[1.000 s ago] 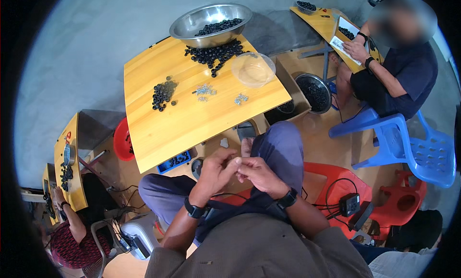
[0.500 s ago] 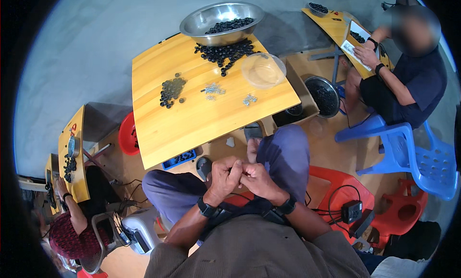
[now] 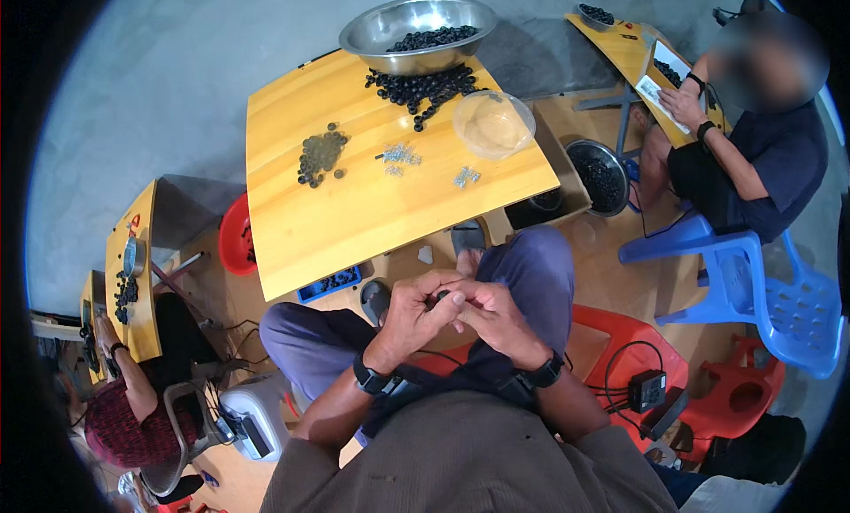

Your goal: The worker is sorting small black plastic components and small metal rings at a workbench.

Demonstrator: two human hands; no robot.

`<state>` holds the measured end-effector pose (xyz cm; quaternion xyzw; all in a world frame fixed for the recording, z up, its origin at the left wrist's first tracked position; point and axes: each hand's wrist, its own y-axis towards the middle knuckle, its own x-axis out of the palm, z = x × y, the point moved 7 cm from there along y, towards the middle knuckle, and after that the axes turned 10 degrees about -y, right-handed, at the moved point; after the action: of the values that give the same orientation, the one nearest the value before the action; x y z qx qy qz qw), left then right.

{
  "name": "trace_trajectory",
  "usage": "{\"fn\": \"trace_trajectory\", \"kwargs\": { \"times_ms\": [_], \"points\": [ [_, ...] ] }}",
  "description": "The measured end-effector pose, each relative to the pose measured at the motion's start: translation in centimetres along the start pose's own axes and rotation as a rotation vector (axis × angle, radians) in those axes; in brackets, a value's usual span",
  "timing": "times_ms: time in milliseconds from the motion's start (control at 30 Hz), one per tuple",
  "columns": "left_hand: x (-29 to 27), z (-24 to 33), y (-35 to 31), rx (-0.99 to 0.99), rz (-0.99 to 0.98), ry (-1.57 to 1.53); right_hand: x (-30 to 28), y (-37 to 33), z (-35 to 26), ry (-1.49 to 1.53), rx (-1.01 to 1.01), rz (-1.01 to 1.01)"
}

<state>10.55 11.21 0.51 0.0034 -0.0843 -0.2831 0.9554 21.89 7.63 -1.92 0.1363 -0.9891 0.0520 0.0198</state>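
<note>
Above my lap, my left hand and my right hand meet with fingers closed. A small black part peeks out between the fingertips, pinched by both hands; most of it is covered. On the yellow wooden table in front lie a patch of dark round parts, a small pile of silvery metal pieces and a smaller one. Behind them, a heap of black round parts spreads below a wide steel bowl holding more of the same.
A clear plastic bowl stands at the table's right edge. Beneath are a blue tray, a red basin and a cardboard box, with a metal basin beside it. Co-workers sit at tables right and left. Red stool and cables lie close on my right.
My hands have risen slightly toward the table and my fingers have shifted, so the black part now shows between them. The whole view has tilted a little.
</note>
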Motion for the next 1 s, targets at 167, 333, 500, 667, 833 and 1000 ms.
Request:
{"fn": "trace_trajectory", "kwargs": {
  "times_ms": [167,333,500,667,833,1000],
  "points": [
    [-0.6,-0.5,-0.3,0.014,0.059,-0.024,0.3,0.7,-0.2,-0.070,0.018,0.007],
    [-1.8,-2.2,-0.1,-0.045,0.065,0.097,0.0,0.9,4.9,0.483,0.122,-0.025],
    [-1.3,2.5,-0.4,0.150,-0.079,0.246,1.1,0.4,2.4,0.672,0.144,-0.117],
    [-1.4,3.6,-0.8,0.083,-0.040,0.236,1.4,0.2,2.0,0.649,0.179,-0.136],
    [-1.5,4.1,-1.1,0.171,0.003,0.258,1.2,-0.1,1.6,0.548,0.166,-0.137],
    [-1.8,3.5,-1.7,0.211,0.008,0.273,1.4,-0.3,1.8,0.520,0.208,-0.117]
  ]
}}
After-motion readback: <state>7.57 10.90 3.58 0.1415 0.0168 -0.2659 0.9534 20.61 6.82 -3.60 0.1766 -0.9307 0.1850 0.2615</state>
